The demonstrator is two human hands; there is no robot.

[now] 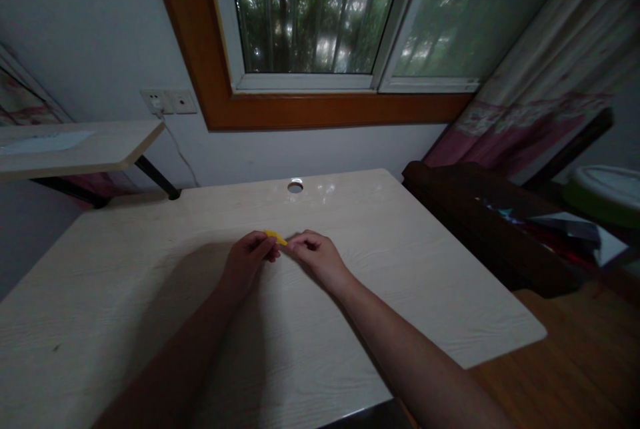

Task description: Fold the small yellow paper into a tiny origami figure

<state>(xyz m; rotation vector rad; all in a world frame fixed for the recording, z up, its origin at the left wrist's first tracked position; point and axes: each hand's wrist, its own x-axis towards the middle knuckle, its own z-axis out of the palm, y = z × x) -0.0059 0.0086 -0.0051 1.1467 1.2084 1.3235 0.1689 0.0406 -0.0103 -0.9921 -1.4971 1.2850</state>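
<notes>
A small, flat yellow piece (pixel 275 237) with a pointed right end is held over the middle of the desk; it may be folded paper, but it is too small to tell. My left hand (pixel 249 253) pinches it between thumb and fingers, covering part of its left side. At its right tip, the thumb and fingers of my right hand (pixel 320 254) are closed together and touch the point. Both forearms reach in from the near side, low over the desk surface.
The pale wood-grain desk (pixel 310 349) has a round cable hole (pixel 295 186) near its back edge. A raised shelf (pixel 80 145) on black legs stands at the left. Beyond the right edge is a dark wooden piece of furniture (pixel 480 222). A window (pixel 320 15) is behind.
</notes>
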